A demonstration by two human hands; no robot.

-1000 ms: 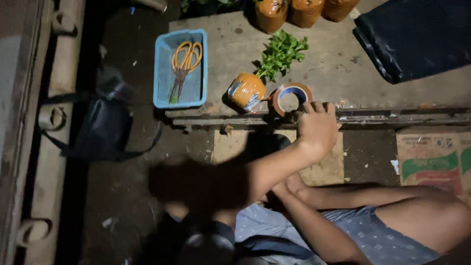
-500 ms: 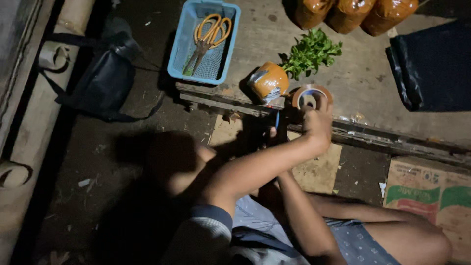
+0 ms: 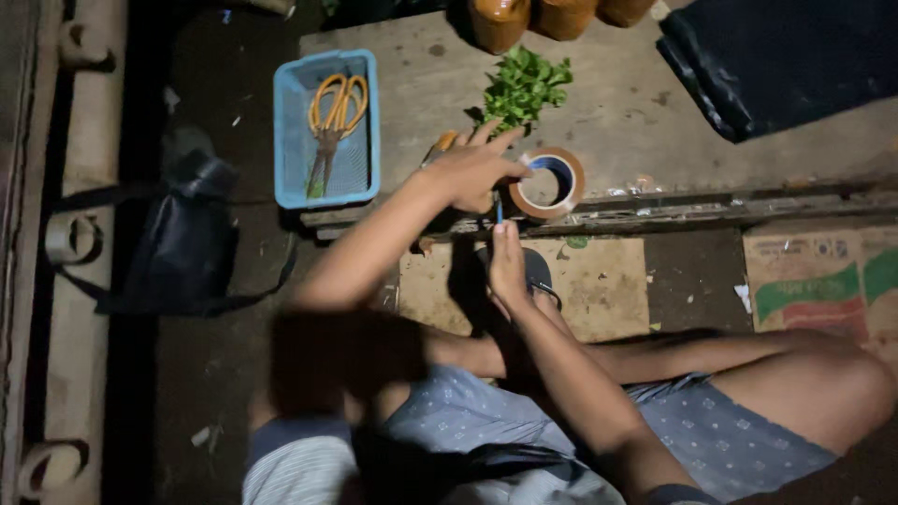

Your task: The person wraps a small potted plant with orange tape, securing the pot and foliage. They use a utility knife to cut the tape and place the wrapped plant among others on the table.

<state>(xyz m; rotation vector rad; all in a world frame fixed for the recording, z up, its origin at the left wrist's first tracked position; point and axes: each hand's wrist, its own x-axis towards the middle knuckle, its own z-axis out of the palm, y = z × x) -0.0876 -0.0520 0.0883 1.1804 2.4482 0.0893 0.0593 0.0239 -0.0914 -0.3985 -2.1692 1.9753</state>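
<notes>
Left hand (image 3: 472, 173), fingers spread, touches the tape roll (image 3: 547, 182) at the bench (image 3: 636, 112) front edge; right hand (image 3: 507, 266) pinches a small blue item just below.

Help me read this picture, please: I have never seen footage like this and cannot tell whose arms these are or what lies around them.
There is no machine here. The single view comes from a camera worn on a person's head, looking down at their own arms and lap. The left hand reaches to a roll of brown tape lying on a low wooden platform. The right hand is just below it, pinching a small thin blue thing between the hands; what it is I cannot tell. Also on the platform: a blue basket holding orange-handled scissors, a bunch of green leaves, orange jars and a dark sheet. A black bag lies on the ground.
</notes>
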